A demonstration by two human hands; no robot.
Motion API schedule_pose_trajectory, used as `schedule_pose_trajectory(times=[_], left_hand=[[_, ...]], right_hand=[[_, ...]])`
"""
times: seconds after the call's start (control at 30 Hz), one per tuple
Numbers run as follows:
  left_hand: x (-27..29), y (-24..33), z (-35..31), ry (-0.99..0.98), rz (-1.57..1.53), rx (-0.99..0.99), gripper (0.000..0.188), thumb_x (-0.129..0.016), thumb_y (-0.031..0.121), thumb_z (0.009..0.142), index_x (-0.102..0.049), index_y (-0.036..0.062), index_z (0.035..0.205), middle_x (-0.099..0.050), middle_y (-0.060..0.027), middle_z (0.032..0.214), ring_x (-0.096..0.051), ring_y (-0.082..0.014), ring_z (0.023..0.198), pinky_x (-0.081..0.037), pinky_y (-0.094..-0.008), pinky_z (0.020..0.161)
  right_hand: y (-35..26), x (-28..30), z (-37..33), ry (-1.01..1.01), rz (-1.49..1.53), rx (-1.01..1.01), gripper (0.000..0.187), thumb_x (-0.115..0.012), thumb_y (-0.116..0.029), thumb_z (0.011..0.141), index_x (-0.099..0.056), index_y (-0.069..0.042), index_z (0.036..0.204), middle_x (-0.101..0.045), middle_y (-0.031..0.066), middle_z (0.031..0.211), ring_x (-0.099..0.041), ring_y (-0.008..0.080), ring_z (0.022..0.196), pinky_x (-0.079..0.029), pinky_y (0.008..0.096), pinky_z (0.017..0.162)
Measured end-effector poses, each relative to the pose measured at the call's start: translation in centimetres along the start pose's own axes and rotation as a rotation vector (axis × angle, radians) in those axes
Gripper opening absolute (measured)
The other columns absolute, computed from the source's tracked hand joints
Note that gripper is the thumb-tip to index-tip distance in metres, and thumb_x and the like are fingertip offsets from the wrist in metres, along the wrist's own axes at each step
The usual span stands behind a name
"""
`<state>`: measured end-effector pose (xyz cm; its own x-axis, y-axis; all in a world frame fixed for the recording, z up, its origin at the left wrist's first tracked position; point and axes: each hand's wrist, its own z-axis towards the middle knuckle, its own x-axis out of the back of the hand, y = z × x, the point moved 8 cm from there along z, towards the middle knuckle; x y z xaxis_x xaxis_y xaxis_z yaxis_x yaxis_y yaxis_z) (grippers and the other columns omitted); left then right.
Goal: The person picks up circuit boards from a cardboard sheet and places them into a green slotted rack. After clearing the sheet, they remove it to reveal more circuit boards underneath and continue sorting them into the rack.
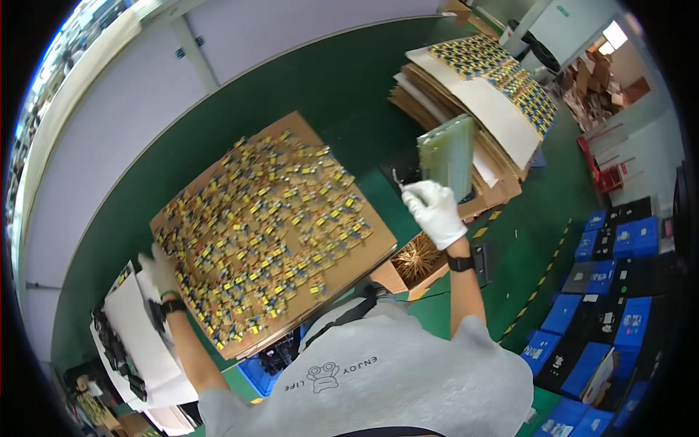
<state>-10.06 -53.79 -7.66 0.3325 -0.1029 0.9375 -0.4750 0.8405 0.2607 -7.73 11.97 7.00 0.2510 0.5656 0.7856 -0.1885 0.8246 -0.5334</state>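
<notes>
1. Head view, left of centre: small yellow-blue components (254, 277) cover a cardboard sheet (366, 253).
2. Far left: the left hand (159, 271), blurred, near the sheet's edge; its grip I cannot tell.
3. Right of centre: the right hand (436, 214) pinches a thin metallic piece (397, 179).

We can read two short words in dark capital letters (362, 365), printed on the grey shirt (437, 371) at the near side, left and right of a line-drawn animal (329, 377). The green sign (563, 11) at far right is too small for us.
</notes>
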Motion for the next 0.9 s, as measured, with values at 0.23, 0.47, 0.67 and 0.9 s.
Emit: schedule_pose_trajectory(times=[0.23, 0.47, 0.67, 0.9], left_hand=[[11.1, 5.3, -8.3, 0.076, -0.032, 0.263, 0.073, -0.046, 0.053, 0.090, -0.035, 0.0016, 0.141, -0.031, -0.0260, 0.145, -0.031, -0.0400, 0.134, -0.027, -0.0417, 0.109], [15.8, 7.7, -18.8, 0.182, -0.003, 0.432, 0.066, -0.050, 0.048, 0.090, -0.042, 0.0035, 0.137, -0.032, -0.0268, 0.145, -0.030, -0.0389, 0.135, -0.027, -0.0425, 0.109], [16.8, 13.0, -25.2, 0.225, -0.113, 0.499, 0.059, -0.052, 0.039, 0.091, -0.045, -0.0018, 0.133, -0.035, -0.0262, 0.142, -0.030, -0.0374, 0.134, -0.025, -0.0412, 0.110], [14.9, 12.9, -29.2, 0.260, -0.163, 0.593, 0.052, -0.056, 0.034, 0.091, -0.049, 0.0023, 0.132, -0.029, -0.0249, 0.145, -0.034, -0.0347, 0.133, -0.034, -0.0393, 0.105]], right_hand=[[18.3, 14.6, 5.1, 0.415, -0.038, -0.515, 0.047, -0.057, -0.034, 0.092, -0.054, 0.004, 0.120, -0.060, 0.0212, 0.117, -0.058, 0.0259, 0.109, -0.044, 0.0357, 0.093], [25.3, 13.9, 21.8, 0.264, -0.373, -0.396, 0.063, -0.063, -0.052, 0.080, -0.061, 0.001, 0.115, -0.064, 0.0215, 0.111, -0.061, 0.0355, 0.103, -0.047, 0.0389, 0.089], [29.0, 7.5, 30.2, -0.097, -0.495, -0.456, 0.082, -0.064, -0.068, 0.068, -0.062, -0.002, 0.116, -0.062, 0.0207, 0.115, -0.060, 0.0348, 0.105, -0.047, 0.0402, 0.088], [31.2, 3.6, 33.1, -0.272, -0.350, -0.524, 0.090, -0.078, -0.061, 0.057, -0.061, 0.008, 0.112, -0.065, 0.0182, 0.111, -0.064, 0.0291, 0.098, -0.048, 0.0371, 0.083]])
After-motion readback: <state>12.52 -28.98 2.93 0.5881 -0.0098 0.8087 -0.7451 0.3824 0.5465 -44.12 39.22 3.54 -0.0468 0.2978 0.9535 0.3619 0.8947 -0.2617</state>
